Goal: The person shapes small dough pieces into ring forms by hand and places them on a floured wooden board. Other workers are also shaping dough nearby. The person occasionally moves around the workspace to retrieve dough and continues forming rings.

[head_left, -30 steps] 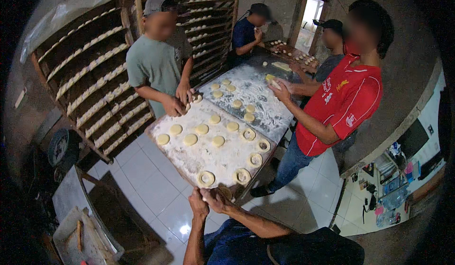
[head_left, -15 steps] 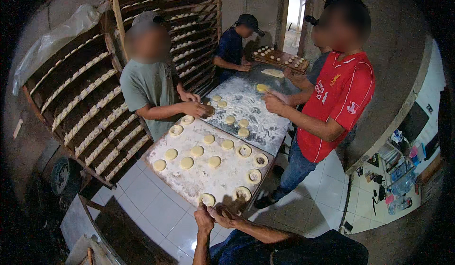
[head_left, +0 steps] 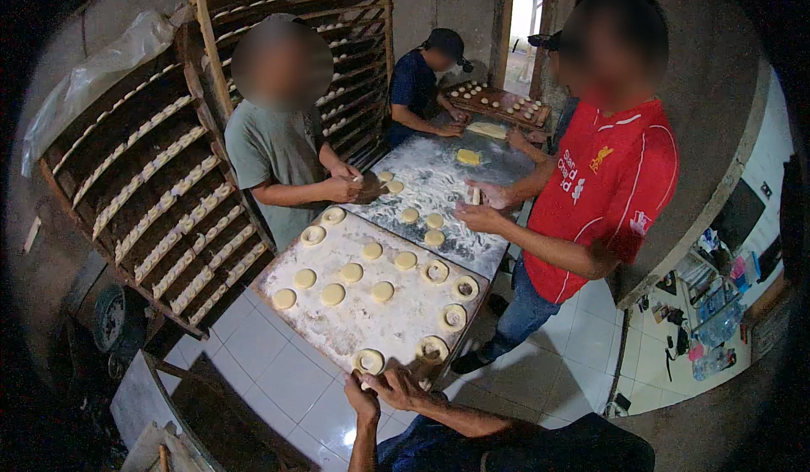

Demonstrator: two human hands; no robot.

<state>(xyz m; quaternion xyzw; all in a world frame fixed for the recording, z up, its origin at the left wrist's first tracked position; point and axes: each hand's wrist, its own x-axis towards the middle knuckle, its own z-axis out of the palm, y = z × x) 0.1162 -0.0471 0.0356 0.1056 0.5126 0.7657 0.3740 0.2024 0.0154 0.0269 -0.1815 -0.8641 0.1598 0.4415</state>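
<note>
While a small piece of dough (head_left: pixel 365 382) sits pinched at the near edge of the floured board (head_left: pixel 278 320), the left hand (head_left: pixel 363 400) and right hand (head_left: pixel 403 390) meet around it. Fingers of both curl in, grasping it between them; pressure cannot be told, and the piece is partly hidden. Just beyond the fingertips, a dough ring (head_left: pixel 368 361) lies flat by the board's near edge. Four more rings (head_left: pixel 453 317) line the right edge; two others (head_left: pixel 313 235) lie at the far left corner. Seven flat dough rounds (head_left: pixel 382 291) are spread over the middle and left.

Past the board's far edge, the grey tabletop (head_left: pixel 472 257), dusted with flour, bears five rounds (head_left: pixel 410 215) and a yellow block (head_left: pixel 467 157). On its right side, a co-worker in a red shirt (head_left: pixel 591 194) holds dough in both hands; opposite, one in a grey-green shirt (head_left: pixel 266 156) works with hands over the left edge. At the far end: a brown tray (head_left: pixel 525 114) with dough balls. Left of all: a wooden rack (head_left: pixel 198 97), shelves loaded with dough pieces.
</note>
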